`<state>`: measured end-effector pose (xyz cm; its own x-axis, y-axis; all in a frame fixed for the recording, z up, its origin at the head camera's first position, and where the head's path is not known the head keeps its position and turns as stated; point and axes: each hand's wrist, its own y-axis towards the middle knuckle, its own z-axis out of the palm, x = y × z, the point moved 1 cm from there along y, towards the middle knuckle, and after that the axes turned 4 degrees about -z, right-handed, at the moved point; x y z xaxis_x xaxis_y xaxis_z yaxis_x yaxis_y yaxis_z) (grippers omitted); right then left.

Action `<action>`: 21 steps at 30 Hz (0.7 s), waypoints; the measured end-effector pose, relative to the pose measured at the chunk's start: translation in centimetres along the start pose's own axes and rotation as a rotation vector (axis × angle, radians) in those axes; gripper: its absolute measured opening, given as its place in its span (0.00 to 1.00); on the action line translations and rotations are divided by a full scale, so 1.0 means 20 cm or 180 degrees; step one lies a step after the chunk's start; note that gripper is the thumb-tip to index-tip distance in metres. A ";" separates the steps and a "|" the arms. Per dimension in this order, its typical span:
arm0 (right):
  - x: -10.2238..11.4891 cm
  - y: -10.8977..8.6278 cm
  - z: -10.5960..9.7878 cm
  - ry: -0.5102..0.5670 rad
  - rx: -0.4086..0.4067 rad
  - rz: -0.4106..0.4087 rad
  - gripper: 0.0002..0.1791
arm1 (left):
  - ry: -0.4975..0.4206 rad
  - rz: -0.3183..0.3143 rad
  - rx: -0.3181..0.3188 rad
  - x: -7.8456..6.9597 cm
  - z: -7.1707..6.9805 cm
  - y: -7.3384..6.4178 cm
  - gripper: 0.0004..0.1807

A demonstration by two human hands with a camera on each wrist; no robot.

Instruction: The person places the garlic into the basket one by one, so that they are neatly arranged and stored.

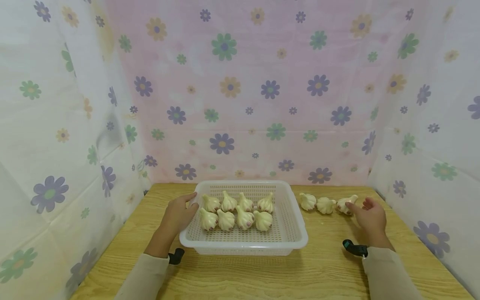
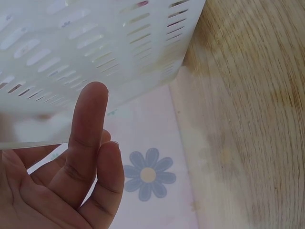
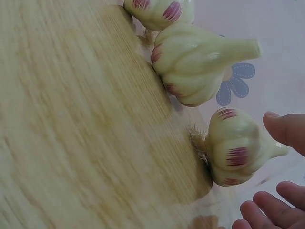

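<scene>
A white plastic basket (image 1: 243, 245) with slotted walls stands on the table and holds several garlic bulbs (image 1: 226, 220) in two rows. My left hand (image 1: 179, 214) grips the basket's left rim, thumb over the edge. From the left wrist, its fingers (image 2: 89, 119) lie along the outside of the slotted wall, and the thumb is hidden. To the right of the basket, three more garlic bulbs lie in a row. Around the rightmost garlic bulb (image 3: 233, 148) my right hand (image 1: 370, 216) is spread, thumb and fingers apart on either side of its stem.
The wooden table (image 1: 322, 271) runs beneath everything. Flower-printed cloth (image 1: 255, 83) hangs behind it and along both sides. Dark wrist-camera mounts (image 1: 354, 248) stick out from the sleeves above the tabletop.
</scene>
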<state>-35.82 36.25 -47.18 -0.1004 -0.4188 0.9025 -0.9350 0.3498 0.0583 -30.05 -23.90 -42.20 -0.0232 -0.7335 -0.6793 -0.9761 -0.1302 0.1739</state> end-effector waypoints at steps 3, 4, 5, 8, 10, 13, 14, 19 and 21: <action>-0.01 0.00 0.00 -0.0044 0.0041 0.0010 0.58 | -0.0004 0.0013 -0.0001 0.00 0.00 0.00 0.29; -0.02 0.01 0.00 -0.0055 0.0049 0.0011 0.58 | -0.0004 0.0018 0.0001 0.00 0.00 0.00 0.29; -0.02 0.01 0.00 -0.0061 0.0063 0.0017 0.58 | -0.0007 0.0019 0.0000 0.00 0.00 0.00 0.29; -0.03 0.01 0.00 -0.0035 0.0078 0.0038 0.56 | -0.0001 0.0021 0.0004 0.00 0.00 0.00 0.29; -0.03 0.01 0.01 -0.0018 0.0083 0.0049 0.56 | 0.0008 0.0021 0.0006 0.00 0.00 0.00 0.30; -0.04 0.01 0.01 -0.0022 0.0080 0.0048 0.54 | 0.0015 0.0020 0.0006 0.00 0.00 0.00 0.30; -0.04 0.01 0.01 -0.0029 0.0081 0.0045 0.54 | 0.0016 0.0020 0.0008 0.00 0.00 0.00 0.30; -0.03 0.01 0.01 -0.0108 0.0038 0.0047 0.51 | 0.0012 0.0006 0.0004 0.00 0.00 -0.01 0.29; -0.03 0.01 0.01 -0.0146 0.0009 0.0055 0.49 | 0.0011 0.0012 -0.0008 -0.01 0.00 -0.01 0.29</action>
<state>-36.04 36.39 -47.90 -0.1319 -0.4508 0.8828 -0.9340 0.3548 0.0416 -29.86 -23.86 -42.09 -0.0262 -0.7362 -0.6763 -0.9755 -0.1291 0.1783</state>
